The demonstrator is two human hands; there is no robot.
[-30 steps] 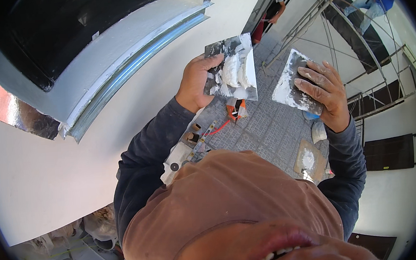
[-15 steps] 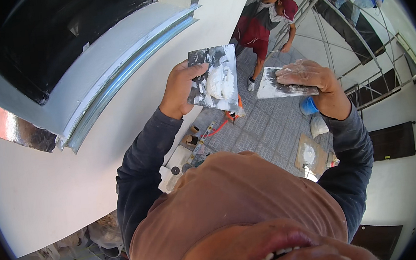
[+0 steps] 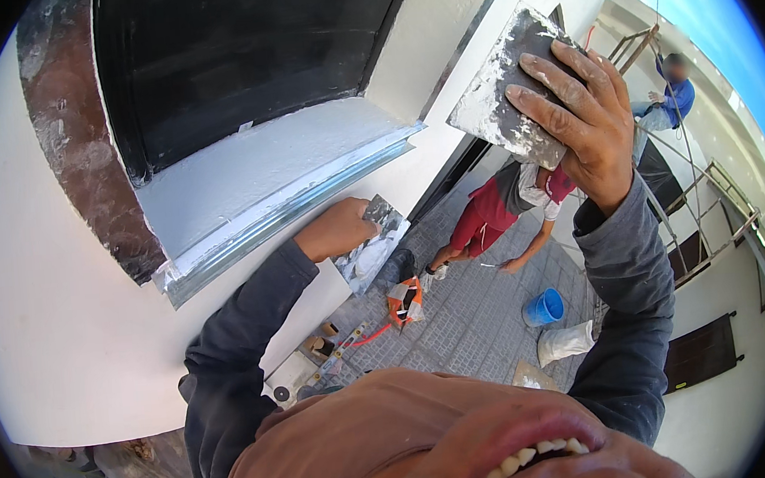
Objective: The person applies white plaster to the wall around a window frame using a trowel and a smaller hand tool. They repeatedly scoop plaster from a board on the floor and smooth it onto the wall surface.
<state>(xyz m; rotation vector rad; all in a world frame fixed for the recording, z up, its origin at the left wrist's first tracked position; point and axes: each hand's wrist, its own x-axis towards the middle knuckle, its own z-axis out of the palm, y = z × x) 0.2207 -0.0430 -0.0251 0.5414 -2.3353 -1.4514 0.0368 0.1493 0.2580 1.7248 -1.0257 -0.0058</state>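
Observation:
My left hand [image 3: 339,230] is closed on a flat rectangular putty plate [image 3: 368,260] that carries a heap of white putty. It is just below the shiny metal strip [image 3: 308,204] along the edge of a white window sill [image 3: 260,168]. Up at the right, near the wall's outer edge, my right hand [image 3: 584,120] grips a dark, flat putty scraper [image 3: 499,95]. White putty smears its left part and edge. My fingers lie spread across its face, with the thumb hidden. The two tools are apart.
A dark window panel [image 3: 243,61] stands behind the sill. Beyond my hands, one person in maroon shorts [image 3: 484,217] bends forward; another in blue [image 3: 679,99] is by the scaffold [image 3: 707,254]. A blue bucket [image 3: 543,307], a white sack [image 3: 564,343] and an orange-white bag [image 3: 405,302] stand on the paving.
My right hand has risen with the scraper, up by the wall edge. My left hand has lowered with the plate, below the metal strip. The view has shifted, showing more window and sky.

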